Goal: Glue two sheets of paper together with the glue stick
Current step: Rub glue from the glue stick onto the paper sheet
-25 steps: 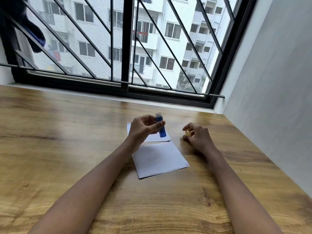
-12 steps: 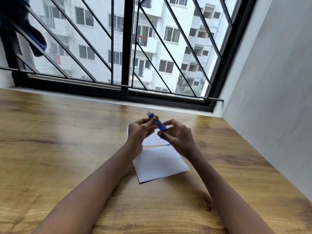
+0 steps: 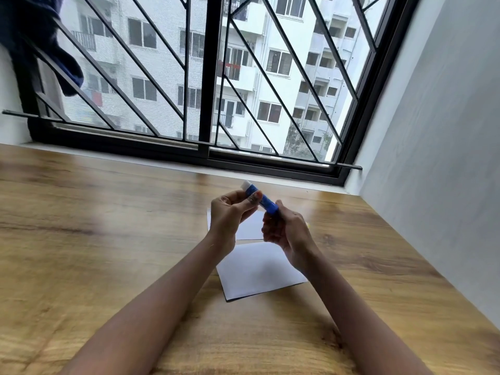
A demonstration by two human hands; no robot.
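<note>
**A:** What lies nearest?

**B:** Two bare forearms reach out over the wooden bench (image 3: 108, 239). Between them the near sheet (image 3: 259, 269) of white paper lies flat, turned a little askew.

**A:** And the hands?

**B:** Both are raised above the bench. The left hand (image 3: 230, 215) pinches the upper part of the glue stick (image 3: 263, 200) between thumb and fingers. The right hand (image 3: 284, 231) grips its lower end with curled fingertips.

**A:** How does the stick lie?

**B:** It is tilted, a blue tube with its white tip (image 3: 246, 184) bare and pointing up and away to the left.

**A:** The second paper?

**B:** The far sheet (image 3: 250, 226) lies under the hands, partly hidden. I cannot tell whether it touches the near one.

**A:** Beyond that?

**B:** A black window grille (image 3: 208, 77), a dark cloth (image 3: 40, 36) hanging at its left, and a white apartment block outside.
</note>
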